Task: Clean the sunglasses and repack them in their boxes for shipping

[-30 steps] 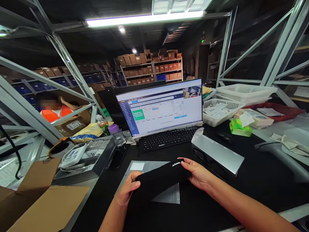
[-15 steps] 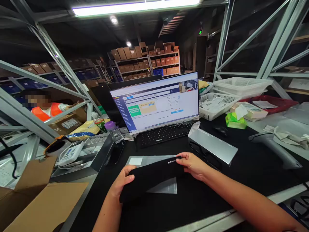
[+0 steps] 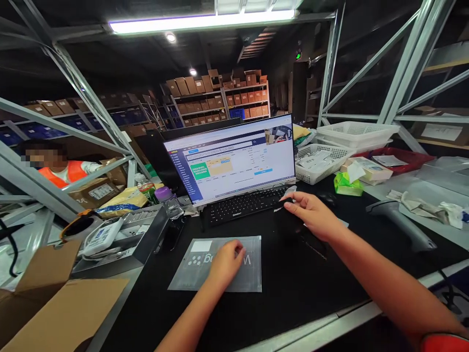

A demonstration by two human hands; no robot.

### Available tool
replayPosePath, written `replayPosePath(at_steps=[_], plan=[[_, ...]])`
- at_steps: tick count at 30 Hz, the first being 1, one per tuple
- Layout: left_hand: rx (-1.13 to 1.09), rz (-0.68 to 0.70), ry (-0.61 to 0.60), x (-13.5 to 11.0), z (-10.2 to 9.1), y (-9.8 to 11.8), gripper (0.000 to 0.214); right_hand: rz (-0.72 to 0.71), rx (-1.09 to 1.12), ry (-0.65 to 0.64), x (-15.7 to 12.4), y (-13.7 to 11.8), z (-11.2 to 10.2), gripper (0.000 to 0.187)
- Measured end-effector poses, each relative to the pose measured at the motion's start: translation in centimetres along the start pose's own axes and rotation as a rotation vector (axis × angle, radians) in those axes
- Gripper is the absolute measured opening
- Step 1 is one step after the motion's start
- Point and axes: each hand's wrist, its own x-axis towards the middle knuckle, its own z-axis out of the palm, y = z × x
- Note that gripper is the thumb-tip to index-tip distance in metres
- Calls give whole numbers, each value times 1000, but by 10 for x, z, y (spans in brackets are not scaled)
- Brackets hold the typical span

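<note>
Black cloth item (image 3: 287,222) and clear plastic bag (image 3: 200,270) at a black desktop (image 3: 278,298). Nearest, bag lying flat and printed, left hand (image 3: 227,263) loosely curled over its middle; cannot tell if gripping. Slightly farther, cloth pinched between thumb and fingertips of right hand (image 3: 311,213), near the right end of a keyboard (image 3: 236,209). Beyond, lit monitor (image 3: 234,173). Farther, at left, person in an orange vest (image 3: 52,177). Farthest, brown boxes (image 3: 183,86) on metal shelves (image 3: 224,100).

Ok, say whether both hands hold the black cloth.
No, only the right hand grips the black cloth; the left hand is over the translucent plastic pouch.
</note>
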Motion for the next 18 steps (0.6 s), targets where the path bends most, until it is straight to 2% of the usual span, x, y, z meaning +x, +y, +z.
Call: replayPosePath(at_steps=[4,8,14,18], plan=[[221,-23,-117,10,16,32,36,-90,1,-6,6,-39,-11,39],[321,-49,-205,12,31,40,30,-115,14,-2,2,-61,-20,38],[278,-108,-278,16,34,22,25,-51,33,-53,1,-50,-21,36],[230,-139,-210,13,34,18,24,-42,44,-96,9,-42,-12,36]])
